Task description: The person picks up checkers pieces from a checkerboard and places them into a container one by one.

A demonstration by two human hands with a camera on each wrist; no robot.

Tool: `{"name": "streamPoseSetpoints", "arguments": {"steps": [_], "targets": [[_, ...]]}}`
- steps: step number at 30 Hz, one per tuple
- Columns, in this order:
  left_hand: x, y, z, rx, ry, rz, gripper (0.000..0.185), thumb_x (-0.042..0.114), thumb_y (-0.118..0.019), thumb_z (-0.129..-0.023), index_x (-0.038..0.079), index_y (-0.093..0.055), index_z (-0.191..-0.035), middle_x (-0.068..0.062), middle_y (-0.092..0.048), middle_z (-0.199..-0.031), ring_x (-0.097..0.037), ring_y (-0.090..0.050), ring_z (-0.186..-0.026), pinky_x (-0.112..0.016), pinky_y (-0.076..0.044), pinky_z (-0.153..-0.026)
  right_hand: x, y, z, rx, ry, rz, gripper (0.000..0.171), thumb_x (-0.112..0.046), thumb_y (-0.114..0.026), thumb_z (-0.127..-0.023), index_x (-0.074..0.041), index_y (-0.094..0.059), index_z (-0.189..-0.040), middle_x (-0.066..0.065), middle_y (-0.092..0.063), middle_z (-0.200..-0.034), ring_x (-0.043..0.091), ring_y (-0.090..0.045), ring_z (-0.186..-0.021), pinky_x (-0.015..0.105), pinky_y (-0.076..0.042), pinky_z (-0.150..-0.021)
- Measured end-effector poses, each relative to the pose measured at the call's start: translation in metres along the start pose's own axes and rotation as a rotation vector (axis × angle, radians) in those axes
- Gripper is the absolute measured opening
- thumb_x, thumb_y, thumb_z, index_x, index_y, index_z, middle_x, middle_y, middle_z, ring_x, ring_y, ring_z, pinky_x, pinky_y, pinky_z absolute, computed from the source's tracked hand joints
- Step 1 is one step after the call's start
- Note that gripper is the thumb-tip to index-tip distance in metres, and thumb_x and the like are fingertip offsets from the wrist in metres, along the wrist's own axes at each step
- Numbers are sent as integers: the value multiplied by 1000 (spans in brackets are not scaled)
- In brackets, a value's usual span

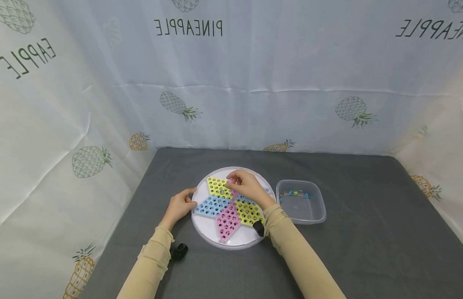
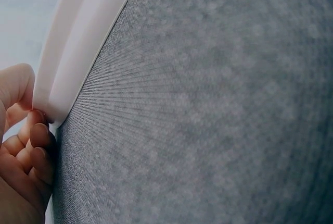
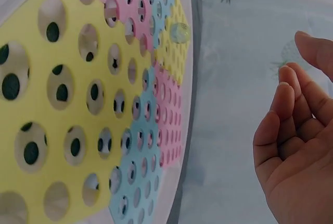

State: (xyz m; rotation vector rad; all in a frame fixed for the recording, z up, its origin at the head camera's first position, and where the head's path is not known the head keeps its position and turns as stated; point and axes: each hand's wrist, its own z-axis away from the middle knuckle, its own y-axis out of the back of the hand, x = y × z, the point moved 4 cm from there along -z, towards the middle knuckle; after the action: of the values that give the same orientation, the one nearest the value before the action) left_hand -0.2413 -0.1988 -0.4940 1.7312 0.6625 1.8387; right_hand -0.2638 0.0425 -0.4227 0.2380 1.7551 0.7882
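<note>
A person in tan sleeves sits at a table [image 1: 347,257] covered in grey cloth, working on a round white board [image 1: 205,226] whose middle is a star of yellow, blue and pink panels full of small holes. The left hand [image 1: 180,205] grips the board's near-left rim, thumb on top and fingers [image 2: 39,140] curled under the edge, apparently to keep the board from sliding on the cloth. The right hand [image 1: 248,187] hovers over the star's far side; its wrist view shows the fingers [image 3: 289,109] loosely bent and spread with an empty palm, so it holds nothing. One clear marble [image 3: 180,32] sits in a hole near the star's centre, just ahead of those fingers (probably the piece the hand is closest to). A clear tub [image 1: 317,218] stands just right of the board, within easy reach, with a few coloured marbles [image 1: 294,193] along its far side. The table is walled on three sides by pale curtain [image 1: 253,83] printed with pineapples and the word PINEAPPLE, reading mirrored
</note>
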Motion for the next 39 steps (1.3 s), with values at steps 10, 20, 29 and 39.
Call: {"name": "streamPoseSetpoints", "arguments": {"steps": [10,20,29,39], "targets": [[-2,-2,0,-3,6,8,53,9,-62,-75,10,-57,-128,-2,-49,-62,-14,-41,-54,-26,-35,-53,11,-21,-10,-87,-48,-2,32,-22,-67,-83,-3,-64,-109,3,-60,-83,11,-51,-69,24,-43,-64],[-4,-3,-1,-1,16,13,54,8,-61,-75,10,-57,-128,-3,-49,-62,-14,-41,-53,-26,-35,-53,19,-33,-15,-135,-110,12,34,-23,-65,-84,-3,-63,-111,5,-60,-86,12,-52,-73,24,-44,-63],[-5,-3,-1,-3,21,3,53,9,-61,-75,11,-57,-128,-2,-50,-63,-13,-41,-54,-26,-35,-54,22,-39,-15,-159,-142,35,34,-22,-64,-84,-4,-62,-113,5,-59,-90,12,-51,-75,23,-43,-64],[-4,-2,-2,2,6,3,53,9,-61,-75,10,-57,-128,-2,-50,-64,-13,-42,-55,-26,-36,-55,25,-46,-15,-181,-172,74,27,-20,-65,-84,-6,-65,-107,2,-59,-84,10,-51,-67,22,-45,-60]]}}
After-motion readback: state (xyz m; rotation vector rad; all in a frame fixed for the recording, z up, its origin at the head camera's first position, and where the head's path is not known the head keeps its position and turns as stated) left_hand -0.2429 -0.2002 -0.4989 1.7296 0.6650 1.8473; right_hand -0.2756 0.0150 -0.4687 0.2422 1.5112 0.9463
